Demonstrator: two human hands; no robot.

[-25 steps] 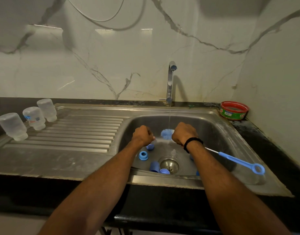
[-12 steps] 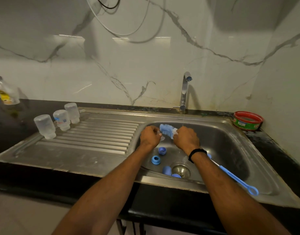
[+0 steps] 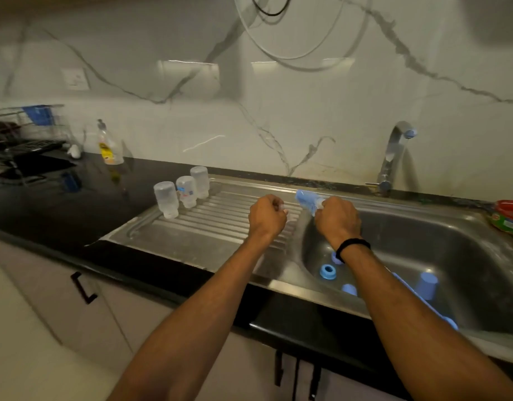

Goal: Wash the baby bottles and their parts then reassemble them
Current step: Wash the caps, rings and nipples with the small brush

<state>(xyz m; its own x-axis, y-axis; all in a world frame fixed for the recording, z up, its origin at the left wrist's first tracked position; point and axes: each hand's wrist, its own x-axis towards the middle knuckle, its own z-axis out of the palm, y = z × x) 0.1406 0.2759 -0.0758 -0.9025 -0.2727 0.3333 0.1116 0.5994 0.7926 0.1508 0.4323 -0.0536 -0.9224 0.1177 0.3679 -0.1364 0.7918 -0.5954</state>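
**Two hands, one small part: scrub it over the basin**

Curled tight, the left hand [image 3: 266, 217] pinches a small clear part [image 3: 283, 209] at its fingertips. It is probably a teat, though blur keeps me from being sure. The right hand [image 3: 337, 219] is fisted round the neck of the bottle brush [image 3: 306, 199]. The blue bristle head pokes out toward the left hand, near the part but not touching it.

Both hands hover where the drainboard [image 3: 220, 224] meets the basin [image 3: 423, 241]. I would shift slightly right, so drips or a dropped part land in the basin. Hold the part by its rim, since a soft piece folds under a hard pinch. Twist the bristles inside it instead of jabbing.

Once rinsed, it belongs beside the three upturned bottles [image 3: 166, 199] on the drainboard. A blue collar [image 3: 328, 272] and blue caps [image 3: 428, 282] lie in the basin, seemingly awaiting their turn. Whether the tap [image 3: 394, 151] is running cannot be told.
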